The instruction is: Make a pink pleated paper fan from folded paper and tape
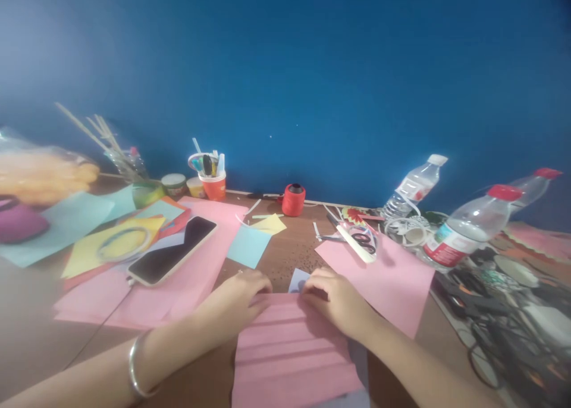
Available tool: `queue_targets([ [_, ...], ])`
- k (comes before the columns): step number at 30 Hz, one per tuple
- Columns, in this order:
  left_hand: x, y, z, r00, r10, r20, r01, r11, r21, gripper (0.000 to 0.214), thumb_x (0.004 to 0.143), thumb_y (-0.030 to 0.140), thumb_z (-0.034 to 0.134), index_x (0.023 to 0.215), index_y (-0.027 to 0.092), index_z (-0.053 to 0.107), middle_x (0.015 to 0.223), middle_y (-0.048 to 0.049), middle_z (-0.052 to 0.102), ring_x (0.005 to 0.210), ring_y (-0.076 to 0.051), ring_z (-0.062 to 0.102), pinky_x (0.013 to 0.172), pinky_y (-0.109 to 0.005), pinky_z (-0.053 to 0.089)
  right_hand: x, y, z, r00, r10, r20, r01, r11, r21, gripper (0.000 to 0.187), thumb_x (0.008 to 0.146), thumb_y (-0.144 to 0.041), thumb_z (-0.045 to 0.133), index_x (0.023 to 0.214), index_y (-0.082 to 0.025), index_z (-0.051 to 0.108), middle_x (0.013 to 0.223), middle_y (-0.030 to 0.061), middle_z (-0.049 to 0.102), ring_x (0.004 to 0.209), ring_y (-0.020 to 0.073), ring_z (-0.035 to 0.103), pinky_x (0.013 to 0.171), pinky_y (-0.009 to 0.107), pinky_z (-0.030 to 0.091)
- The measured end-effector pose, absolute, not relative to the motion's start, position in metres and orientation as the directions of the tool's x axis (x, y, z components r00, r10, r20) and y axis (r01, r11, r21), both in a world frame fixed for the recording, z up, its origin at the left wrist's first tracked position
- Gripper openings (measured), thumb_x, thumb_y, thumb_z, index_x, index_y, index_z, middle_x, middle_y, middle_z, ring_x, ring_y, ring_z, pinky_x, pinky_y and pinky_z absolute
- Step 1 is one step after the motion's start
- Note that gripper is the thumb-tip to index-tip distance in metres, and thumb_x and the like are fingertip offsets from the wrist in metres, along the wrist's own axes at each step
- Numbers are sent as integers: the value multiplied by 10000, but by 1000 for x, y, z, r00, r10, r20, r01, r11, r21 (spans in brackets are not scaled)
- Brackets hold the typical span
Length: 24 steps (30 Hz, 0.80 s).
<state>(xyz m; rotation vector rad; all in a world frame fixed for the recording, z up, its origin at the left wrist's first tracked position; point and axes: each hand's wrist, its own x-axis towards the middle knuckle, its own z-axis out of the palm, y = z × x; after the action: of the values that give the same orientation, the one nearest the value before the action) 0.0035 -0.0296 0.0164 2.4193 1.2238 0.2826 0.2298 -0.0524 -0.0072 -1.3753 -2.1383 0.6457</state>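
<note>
A pink sheet of paper (289, 351) with several crosswise creases lies in front of me. My left hand (247, 292) is closed on its far left corner, thumb beneath the curled fingers. At the far edge, toward the right, my right hand (332, 295) pinches the same sheet, fingers bent over it. A small lilac paper piece (298, 280) shows just beyond that edge, between the hands. More greyish-lilac paper (359, 360) peeks out under the pink sheet's right side. My fingertips are partly hidden behind the fold.
To the left, a phone (173, 252) rests on coloured papers. Red thread (293, 200) and an orange cup of tools (213, 185) stand near the blue wall. Scissors (363, 239) lie on pink paper (401, 283). Plastic bottles (468, 229) and clutter fill the right.
</note>
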Motion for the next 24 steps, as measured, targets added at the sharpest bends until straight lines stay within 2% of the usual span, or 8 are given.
queue_targets([
  [5, -1, -23, -5, 641, 766, 47, 681, -596, 426, 226, 846, 141, 399, 796, 209, 609, 800, 11, 583, 758, -128, 549, 733, -265, 419, 233, -48, -13, -380, 913, 151, 692, 389, -609, 107, 807, -138, 543, 756, -207, 608, 763, 6, 582, 776, 157, 526, 689, 259, 400],
  [10, -7, -21, -8, 700, 711, 63, 642, -666, 380, 271, 854, 98, 362, 832, 203, 610, 798, 12, 574, 732, -109, 542, 703, -238, 422, 241, -44, -14, -455, 877, 155, 673, 452, -586, 112, 832, -144, 519, 776, -196, 601, 782, 17, 590, 785, 157, 521, 696, 271, 408],
  [13, -7, -23, 1, 740, 669, 68, 623, -720, 307, 258, 803, 54, 393, 873, 191, 601, 816, -2, 570, 774, -127, 536, 706, -248, 421, 247, -44, -14, -547, 820, 169, 656, 545, -522, 160, 870, -151, 454, 803, -188, 594, 792, 25, 587, 781, 152, 500, 684, 275, 403],
  [16, -8, -29, 10, 766, 641, 43, 615, -752, 237, 245, 690, 5, 451, 804, 176, 585, 804, -12, 557, 753, -155, 519, 673, -273, 417, 251, -45, -12, -627, 758, 180, 655, 638, -405, 226, 891, -130, 382, 802, -175, 585, 798, 33, 576, 744, 145, 473, 650, 272, 393],
  [19, -11, -35, 10, 787, 616, 44, 612, -787, 78, 261, 633, -48, 417, 690, 167, 553, 738, -22, 533, 637, -159, 482, 554, -277, 385, 253, -48, -8, -692, 700, 178, 658, 712, -245, 239, 885, -112, 372, 791, -168, 583, 804, 40, 573, 723, 148, 458, 626, 275, 383],
  [22, -13, -40, 3, 832, 537, 139, 553, -823, -130, 272, 677, -56, 384, 660, 167, 539, 676, -33, 506, 582, -168, 449, 500, -288, 353, 251, -51, -4, -725, 664, 184, 658, 746, -104, 229, 880, -123, 397, 755, -170, 584, 764, 33, 568, 710, 152, 462, 608, 279, 369],
  [24, -15, -42, -2, 866, 462, 191, 496, -839, -222, 249, 722, -27, 398, 684, 168, 549, 649, -31, 493, 582, -177, 447, 493, -296, 349, 249, -53, -3, -730, 655, 196, 661, 749, -42, 246, 881, -125, 398, 715, -170, 574, 722, 26, 554, 687, 147, 465, 595, 277, 357],
])
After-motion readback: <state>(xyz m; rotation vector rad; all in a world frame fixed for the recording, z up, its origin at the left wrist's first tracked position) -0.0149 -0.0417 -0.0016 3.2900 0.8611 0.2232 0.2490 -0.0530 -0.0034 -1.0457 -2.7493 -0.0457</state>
